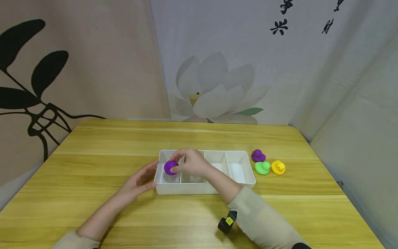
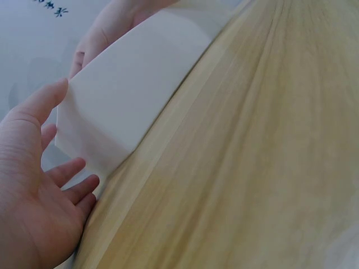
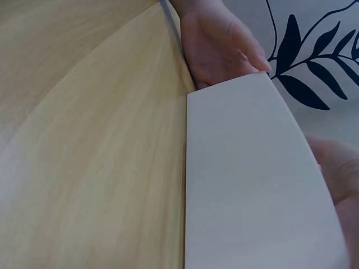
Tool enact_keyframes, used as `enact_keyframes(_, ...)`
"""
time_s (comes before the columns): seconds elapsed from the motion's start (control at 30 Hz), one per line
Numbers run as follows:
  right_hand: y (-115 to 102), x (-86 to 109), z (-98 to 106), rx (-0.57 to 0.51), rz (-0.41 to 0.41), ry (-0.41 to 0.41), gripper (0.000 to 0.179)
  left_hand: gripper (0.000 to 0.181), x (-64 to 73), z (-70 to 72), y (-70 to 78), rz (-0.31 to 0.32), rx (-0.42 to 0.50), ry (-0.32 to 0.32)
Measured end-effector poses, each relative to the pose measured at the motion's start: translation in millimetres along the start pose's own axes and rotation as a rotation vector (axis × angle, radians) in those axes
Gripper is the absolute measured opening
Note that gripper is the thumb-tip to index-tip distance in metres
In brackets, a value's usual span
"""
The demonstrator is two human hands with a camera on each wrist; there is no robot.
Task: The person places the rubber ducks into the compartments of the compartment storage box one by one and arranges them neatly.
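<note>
Right hand (image 1: 192,162) pinches a purple toy (image 1: 169,167) between fingertips (image 1: 175,157) at the tray's (image 1: 186,188) leftmost compartment (image 1: 170,179).

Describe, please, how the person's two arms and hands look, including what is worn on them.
Both the left hand and the right hand are without gloves. The left sleeve and the right sleeve are plain light beige. A small black device with a yellow square marking sits at the right cuff.
</note>
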State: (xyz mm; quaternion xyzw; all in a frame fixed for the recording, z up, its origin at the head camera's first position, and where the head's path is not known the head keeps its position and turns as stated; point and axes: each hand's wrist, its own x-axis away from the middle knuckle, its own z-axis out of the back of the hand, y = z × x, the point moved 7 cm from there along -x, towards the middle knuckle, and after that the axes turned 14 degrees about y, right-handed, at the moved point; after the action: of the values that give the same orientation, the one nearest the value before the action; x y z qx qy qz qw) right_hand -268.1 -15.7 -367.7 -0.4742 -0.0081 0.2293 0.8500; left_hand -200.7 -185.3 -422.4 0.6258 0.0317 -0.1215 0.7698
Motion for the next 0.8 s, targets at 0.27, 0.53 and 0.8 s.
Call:
enact_keyframes(0.27,4.4,-1.4,-6.1,0.058,-0.025,-0.036,0.024,0.063,-0.2,-0.3,-0.3,0.005,-0.004,0.001)
enact_keyframes(0.53,5.2,-2.5,-12.6,0.147,-0.029,-0.049,0.024,0.063,-0.1,0.4,-1.2,0.004,-0.002,0.000)
enact_keyframes(0.8,5.4,-3.5,-16.0,0.191,-0.041,-0.048,0.023,0.063,-0.1,0.7,-1.3,0.004,-0.005,0.002)
